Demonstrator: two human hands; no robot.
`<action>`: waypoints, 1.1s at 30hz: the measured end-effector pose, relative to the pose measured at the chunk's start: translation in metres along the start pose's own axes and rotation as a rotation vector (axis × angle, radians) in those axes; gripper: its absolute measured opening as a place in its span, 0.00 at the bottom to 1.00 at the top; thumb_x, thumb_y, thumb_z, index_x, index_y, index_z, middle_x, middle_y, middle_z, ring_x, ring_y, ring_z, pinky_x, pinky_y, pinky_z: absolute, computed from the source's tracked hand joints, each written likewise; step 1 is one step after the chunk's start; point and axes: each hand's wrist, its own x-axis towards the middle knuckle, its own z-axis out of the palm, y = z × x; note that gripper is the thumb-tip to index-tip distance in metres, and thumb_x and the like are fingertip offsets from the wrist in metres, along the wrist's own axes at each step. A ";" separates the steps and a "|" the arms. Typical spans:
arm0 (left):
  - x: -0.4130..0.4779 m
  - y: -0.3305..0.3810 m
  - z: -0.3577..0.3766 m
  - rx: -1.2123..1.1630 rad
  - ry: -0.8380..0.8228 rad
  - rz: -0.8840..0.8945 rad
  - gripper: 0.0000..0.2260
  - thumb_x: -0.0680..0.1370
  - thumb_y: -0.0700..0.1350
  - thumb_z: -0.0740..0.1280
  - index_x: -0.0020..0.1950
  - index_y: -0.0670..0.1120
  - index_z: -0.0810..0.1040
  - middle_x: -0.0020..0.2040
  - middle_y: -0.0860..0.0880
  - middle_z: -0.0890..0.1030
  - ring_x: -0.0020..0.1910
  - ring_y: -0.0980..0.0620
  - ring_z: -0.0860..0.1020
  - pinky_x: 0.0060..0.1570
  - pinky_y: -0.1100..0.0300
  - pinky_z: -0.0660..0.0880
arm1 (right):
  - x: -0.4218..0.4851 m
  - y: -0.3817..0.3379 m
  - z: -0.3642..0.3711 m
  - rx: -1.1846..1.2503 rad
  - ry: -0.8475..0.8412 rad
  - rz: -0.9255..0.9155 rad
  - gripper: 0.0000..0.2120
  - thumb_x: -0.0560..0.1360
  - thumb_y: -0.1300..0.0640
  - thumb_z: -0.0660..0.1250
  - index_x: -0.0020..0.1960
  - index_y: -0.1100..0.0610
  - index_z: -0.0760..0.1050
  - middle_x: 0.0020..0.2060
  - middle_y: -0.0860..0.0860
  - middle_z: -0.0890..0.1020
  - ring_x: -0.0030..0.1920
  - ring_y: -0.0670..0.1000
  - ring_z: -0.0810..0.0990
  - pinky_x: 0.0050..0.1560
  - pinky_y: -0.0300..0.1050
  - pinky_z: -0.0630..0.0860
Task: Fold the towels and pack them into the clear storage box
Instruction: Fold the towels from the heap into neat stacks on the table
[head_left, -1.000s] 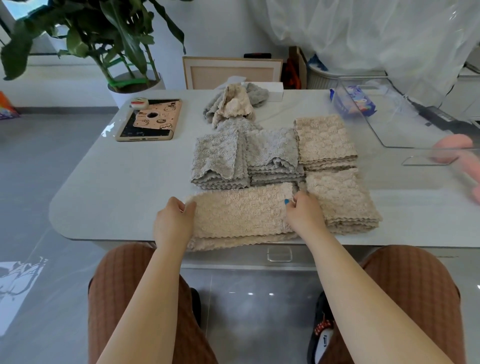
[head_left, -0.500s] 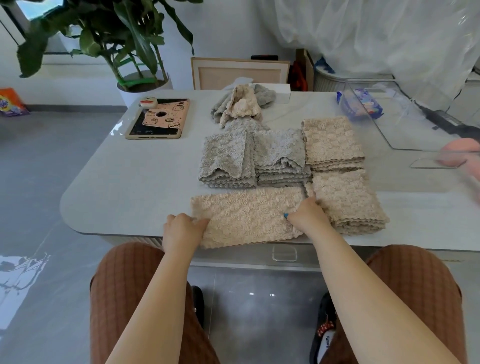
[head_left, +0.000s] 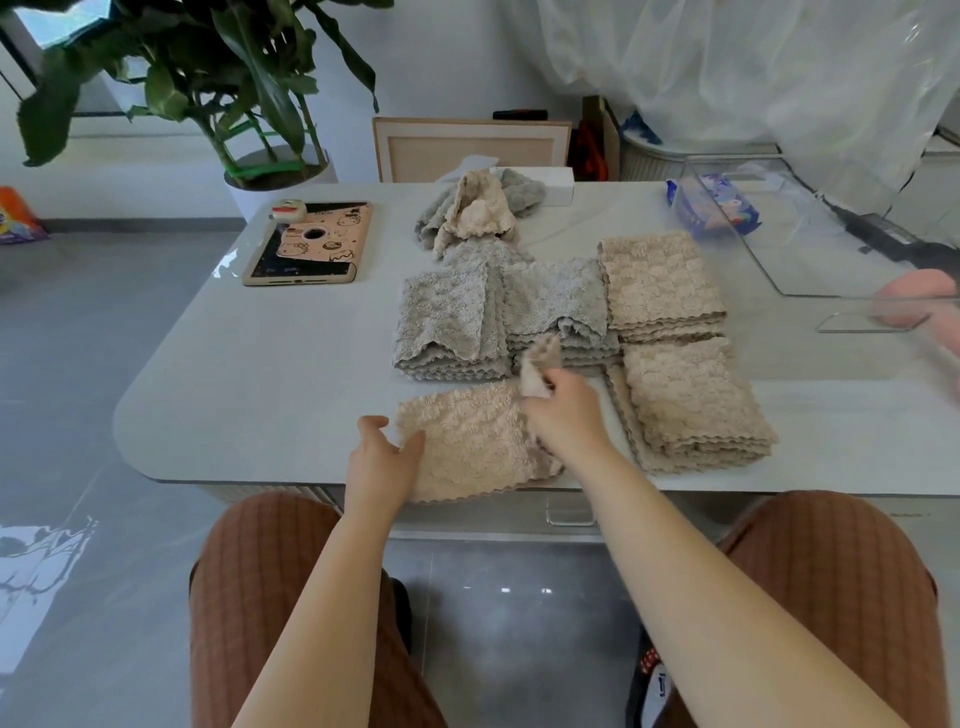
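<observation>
- The white counter (head_left: 291, 374) carries everything.
- A potted plant (head_left: 208, 67) stands behind its far left corner.
- The clear storage box (head_left: 831, 249) sits at the counter's right end, with no towels visible in it.
- Four folded stacks lie mid-counter: two grey stacks (head_left: 447, 322) side by side, and two beige stacks (head_left: 691, 405) to their right.
- A loose heap of towels (head_left: 478, 213) lies beyond them.
- One beige towel (head_left: 467, 441) lies at the front edge, its right corner raised.
- A tablet (head_left: 306, 244) lies far left.
- The right hand (head_left: 566, 415) pinches that raised corner.
- The left hand (head_left: 382, 460) is spread loosely, thumb resting on the towel's left edge.
</observation>
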 end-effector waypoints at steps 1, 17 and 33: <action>0.003 -0.002 -0.003 -0.018 -0.024 -0.033 0.20 0.79 0.50 0.64 0.67 0.43 0.65 0.37 0.51 0.74 0.36 0.53 0.74 0.39 0.55 0.74 | -0.006 -0.010 0.014 0.036 -0.050 -0.060 0.10 0.75 0.66 0.63 0.55 0.59 0.75 0.43 0.51 0.78 0.35 0.50 0.78 0.31 0.40 0.77; 0.008 0.000 -0.027 -0.411 -0.155 -0.290 0.17 0.81 0.57 0.58 0.49 0.44 0.75 0.40 0.45 0.81 0.33 0.47 0.80 0.31 0.56 0.79 | -0.024 -0.022 0.085 -0.150 -0.483 -0.136 0.28 0.71 0.57 0.66 0.71 0.56 0.67 0.61 0.51 0.71 0.60 0.50 0.72 0.55 0.42 0.70; 0.020 0.008 -0.011 -0.214 -0.050 -0.010 0.10 0.82 0.45 0.57 0.47 0.42 0.73 0.38 0.45 0.77 0.37 0.47 0.75 0.41 0.50 0.76 | 0.002 0.027 0.053 -0.062 -0.006 -0.112 0.26 0.80 0.64 0.57 0.75 0.48 0.61 0.57 0.49 0.72 0.48 0.46 0.74 0.51 0.47 0.77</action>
